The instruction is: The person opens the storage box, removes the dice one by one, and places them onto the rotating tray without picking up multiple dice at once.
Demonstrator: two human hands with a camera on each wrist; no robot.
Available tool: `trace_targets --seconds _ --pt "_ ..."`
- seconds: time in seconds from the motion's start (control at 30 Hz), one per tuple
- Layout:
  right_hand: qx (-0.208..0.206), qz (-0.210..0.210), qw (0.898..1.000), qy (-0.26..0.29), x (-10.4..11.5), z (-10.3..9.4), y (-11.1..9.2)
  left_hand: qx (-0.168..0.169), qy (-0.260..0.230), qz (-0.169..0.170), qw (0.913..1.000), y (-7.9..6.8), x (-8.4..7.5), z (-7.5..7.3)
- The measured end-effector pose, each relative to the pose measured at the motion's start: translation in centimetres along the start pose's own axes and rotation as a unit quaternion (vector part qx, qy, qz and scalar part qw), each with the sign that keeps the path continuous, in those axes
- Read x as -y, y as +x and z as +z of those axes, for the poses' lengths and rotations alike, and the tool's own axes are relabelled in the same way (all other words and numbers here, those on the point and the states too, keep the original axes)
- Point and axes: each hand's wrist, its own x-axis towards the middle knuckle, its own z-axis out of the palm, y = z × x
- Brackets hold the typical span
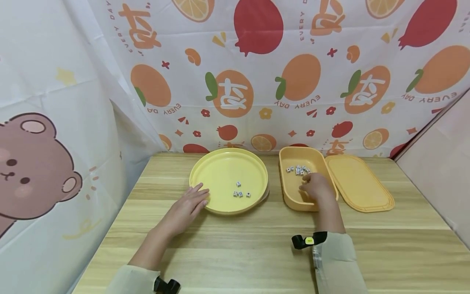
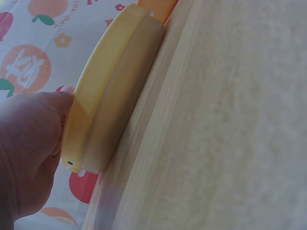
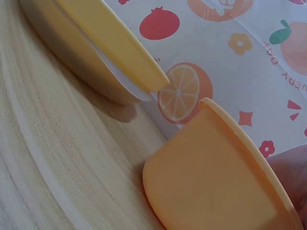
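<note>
A round yellow tray (image 1: pixel 220 171) stands on the table with several small white dice (image 1: pixel 240 194) on its right half. My left hand (image 1: pixel 187 206) rests on the tray's left rim, its fingers spread over the edge. In the left wrist view the thumb (image 2: pixel 60 100) lies against the rim. To the right, an orange box (image 1: pixel 293 200) holds a group of white dice (image 1: pixel 298 169) toward its back. My right hand (image 1: pixel 318 187) reaches down into the box beside those dice, fingers bent. Whether a die is between its fingertips is unclear; the box wall hides most of that hand in the right wrist view.
An orange lid (image 1: pixel 361 183) lies at the box's right side, touching or nearly touching it. The wooden table (image 1: pixel 235 253) meets a fruit-printed cloth (image 1: pixel 264 90) behind the containers. A cloth with a bear print (image 1: pixel 36 171) hangs at left.
</note>
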Motion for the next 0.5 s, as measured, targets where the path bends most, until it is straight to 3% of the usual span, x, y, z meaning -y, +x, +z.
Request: trace_targets --seconds 0.5 --pt "0.037 -0.017 0.999 0.005 0.66 0.56 -0.31 0.003 -0.001 -0.002 1.0 0.01 -0.09 -0.19"
